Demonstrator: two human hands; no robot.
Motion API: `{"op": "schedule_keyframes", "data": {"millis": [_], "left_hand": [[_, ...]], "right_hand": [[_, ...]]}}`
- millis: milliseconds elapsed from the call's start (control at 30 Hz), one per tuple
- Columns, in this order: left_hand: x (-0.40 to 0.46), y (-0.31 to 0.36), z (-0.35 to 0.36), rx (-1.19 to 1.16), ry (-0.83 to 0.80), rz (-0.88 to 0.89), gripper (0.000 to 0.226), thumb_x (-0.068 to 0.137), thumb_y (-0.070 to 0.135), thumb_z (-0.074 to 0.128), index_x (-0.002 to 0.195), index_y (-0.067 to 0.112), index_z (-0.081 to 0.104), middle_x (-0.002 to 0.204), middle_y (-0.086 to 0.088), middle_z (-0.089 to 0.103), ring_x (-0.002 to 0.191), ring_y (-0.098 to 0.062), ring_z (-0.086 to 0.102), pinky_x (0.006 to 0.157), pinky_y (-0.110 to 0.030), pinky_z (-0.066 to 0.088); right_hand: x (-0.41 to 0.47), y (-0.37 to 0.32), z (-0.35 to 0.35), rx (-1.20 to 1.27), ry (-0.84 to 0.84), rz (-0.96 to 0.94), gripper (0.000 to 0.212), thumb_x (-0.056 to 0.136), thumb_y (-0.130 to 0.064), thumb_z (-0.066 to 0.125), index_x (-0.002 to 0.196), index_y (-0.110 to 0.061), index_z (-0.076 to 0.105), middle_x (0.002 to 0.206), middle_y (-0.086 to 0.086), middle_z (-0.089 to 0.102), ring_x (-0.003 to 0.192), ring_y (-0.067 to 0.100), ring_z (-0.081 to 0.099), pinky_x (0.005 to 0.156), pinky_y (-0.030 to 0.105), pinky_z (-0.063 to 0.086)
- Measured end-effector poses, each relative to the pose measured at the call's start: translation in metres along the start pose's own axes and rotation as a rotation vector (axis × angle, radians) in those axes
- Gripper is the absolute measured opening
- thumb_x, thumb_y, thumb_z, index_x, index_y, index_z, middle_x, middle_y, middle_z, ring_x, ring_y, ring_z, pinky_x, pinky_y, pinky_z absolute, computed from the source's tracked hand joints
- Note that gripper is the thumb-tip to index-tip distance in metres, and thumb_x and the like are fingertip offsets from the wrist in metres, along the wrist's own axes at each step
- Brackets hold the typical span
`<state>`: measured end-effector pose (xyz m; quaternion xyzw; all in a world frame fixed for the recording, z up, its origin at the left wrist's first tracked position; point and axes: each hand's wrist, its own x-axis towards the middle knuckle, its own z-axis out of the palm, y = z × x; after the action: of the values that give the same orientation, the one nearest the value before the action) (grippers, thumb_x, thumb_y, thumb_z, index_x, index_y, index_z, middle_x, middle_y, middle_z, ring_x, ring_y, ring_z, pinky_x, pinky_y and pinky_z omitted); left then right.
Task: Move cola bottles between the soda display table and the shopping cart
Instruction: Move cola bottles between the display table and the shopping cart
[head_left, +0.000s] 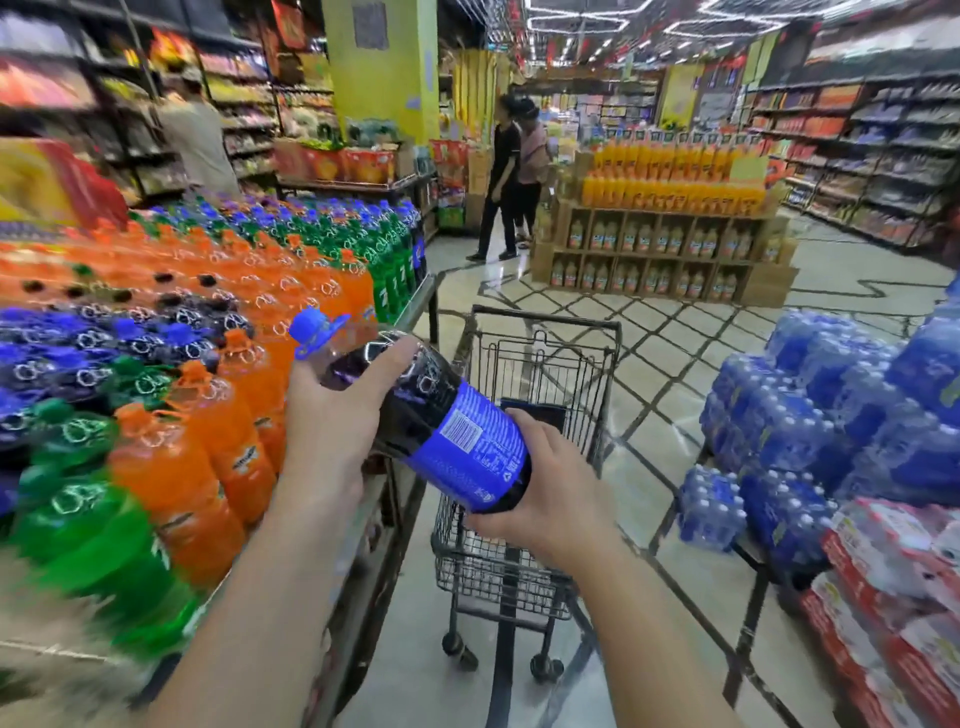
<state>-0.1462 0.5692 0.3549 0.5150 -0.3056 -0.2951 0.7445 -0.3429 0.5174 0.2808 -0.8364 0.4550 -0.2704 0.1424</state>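
Holding bottle (431, 415) tilted above cart (524, 545), beside table (415, 301): left hand (332, 415) wraps its shoulder, right hand (540, 493) cups its base. Likely heavy, slick; two-handed hold suits.

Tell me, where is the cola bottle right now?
The cola bottle is tilted in mid-air, gripped by both hands, between the soda table on the left and the cart.

Bright ceiling lights (582, 21), glossy floor (649, 374) glare (edges smeared, warped).
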Motion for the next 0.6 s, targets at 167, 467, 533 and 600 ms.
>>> {"op": "schedule_keyframes", "data": {"millis": [167, 467, 533, 600], "left_hand": [[-0.023, 0.043, -0.094, 0.032, 0.114, 0.071, 0.038, 0.078, 0.026, 0.092, 0.108, 0.01, 0.075, 0.098, -0.008, 0.08, 0.086, -0.027, 0.077, 0.083, -0.052, 0.063], [-0.076, 0.126, -0.283, 0.108, 0.358, 0.135, 0.08, 0.051, 0.052, 0.098, 0.117, 0.026, 0.061, 0.115, 0.001, 0.076, 0.106, -0.02, 0.076, 0.099, -0.054, 0.059], [-0.083, 0.139, -0.32, 0.11, 0.412, 0.162, 0.088, 0.052, 0.051, 0.099, 0.126, 0.024, 0.061, 0.119, 0.002, 0.076, 0.109, -0.021, 0.075, 0.101, -0.054, 0.058], [-0.089, 0.15, -0.353, 0.129, 0.433, 0.175, 0.107, 0.045, 0.063, 0.099, 0.136, 0.026, 0.058, 0.126, 0.003, 0.074, 0.114, -0.021, 0.073, 0.102, -0.054, 0.057]], "right_hand": [[-0.016, -0.086, 0.036, 0.05, -0.03, -0.112, 0.12, 0.058, -0.059, 0.087, 0.158, -0.03, 0.028, 0.146, -0.009, 0.046, 0.129, 0.017, 0.046, 0.106, 0.034, 0.041], [-0.057, -0.264, 0.117, 0.198, -0.115, -0.291, 0.119, 0.056, -0.06, 0.087, 0.156, -0.029, 0.031, 0.145, -0.006, 0.048, 0.13, 0.021, 0.048, 0.107, 0.04, 0.044], [-0.065, -0.299, 0.133, 0.212, -0.128, -0.324, 0.119, 0.055, -0.057, 0.09, 0.156, -0.029, 0.032, 0.14, -0.005, 0.05, 0.128, 0.02, 0.049, 0.105, 0.038, 0.044], [-0.071, -0.329, 0.149, 0.231, -0.15, -0.352, 0.119, 0.054, -0.057, 0.089, 0.155, -0.029, 0.033, 0.138, -0.006, 0.051, 0.127, 0.02, 0.049, 0.106, 0.038, 0.043]]}}
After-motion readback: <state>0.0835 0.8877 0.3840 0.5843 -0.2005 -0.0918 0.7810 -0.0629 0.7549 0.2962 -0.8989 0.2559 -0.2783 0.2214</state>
